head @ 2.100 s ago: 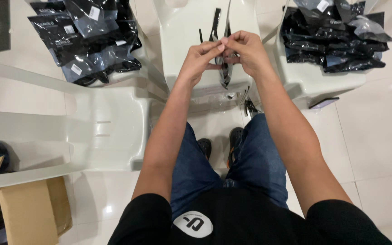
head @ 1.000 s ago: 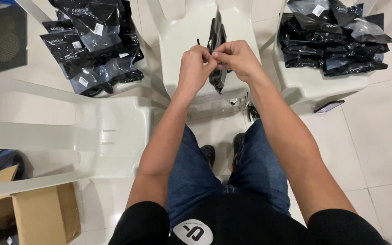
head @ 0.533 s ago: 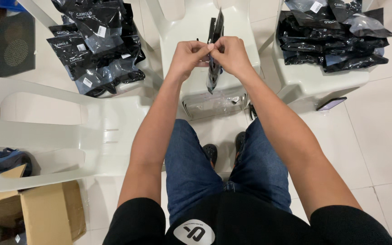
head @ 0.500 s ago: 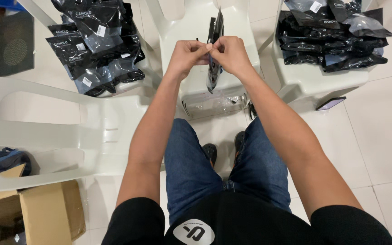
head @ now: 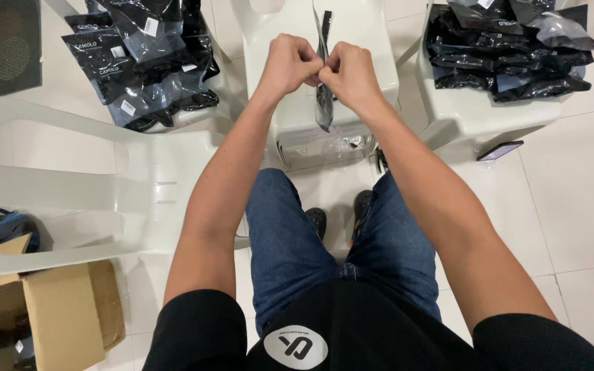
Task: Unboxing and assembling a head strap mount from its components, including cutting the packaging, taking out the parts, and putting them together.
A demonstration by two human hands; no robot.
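Note:
Both hands meet above a white plastic stool point(head: 359, 41) in front of me. My left hand point(head: 289, 63) and my right hand point(head: 349, 74) pinch the same thin black plastic pouch point(head: 323, 110), which stands on edge between them, its top poking up above the knuckles and its lower part hanging below. The fingers of both hands are closed on it, knuckle to knuckle.
A heap of black pouches with white labels point(head: 139, 55) lies on a white chair at the left. Another heap of black pouches point(head: 510, 48) covers a white stool at the right. Clear plastic wrap point(head: 324, 144) sits under the middle stool. A phone point(head: 500, 150) and a cardboard box point(head: 63, 316) lie on the floor.
My hands have stayed together on the pouch and the view has drifted slightly; the pouch has turned more edge-on between my fingers.

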